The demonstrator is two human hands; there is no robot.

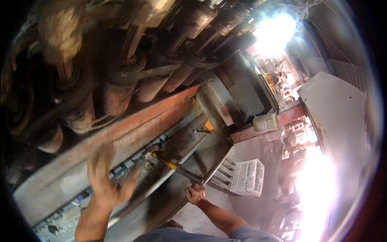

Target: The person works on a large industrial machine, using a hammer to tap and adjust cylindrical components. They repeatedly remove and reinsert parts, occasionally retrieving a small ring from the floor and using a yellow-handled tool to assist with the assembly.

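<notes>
My left hand (105, 181), blurred by motion, is raised over the near-left part of a long metal trough with its fingers spread and nothing in them. My right hand (196, 193) is curled at the trough's metal edge (219, 162), right beside the dark end of a hammer handle. That hammer (171, 164), with a yellow and black handle, lies slanted across the trough, its head toward the machine. Small bluish pieces and debris (119, 169) line the trough along the machine's side.
A large machine with a row of greasy shafts and cone-shaped parts (121, 97) overhangs the trough from the upper left. Beyond my right hand stands a white plastic crate (247, 177). A pale panel (332, 109) is at the right. Farther off, a person (273, 78) is partly visible.
</notes>
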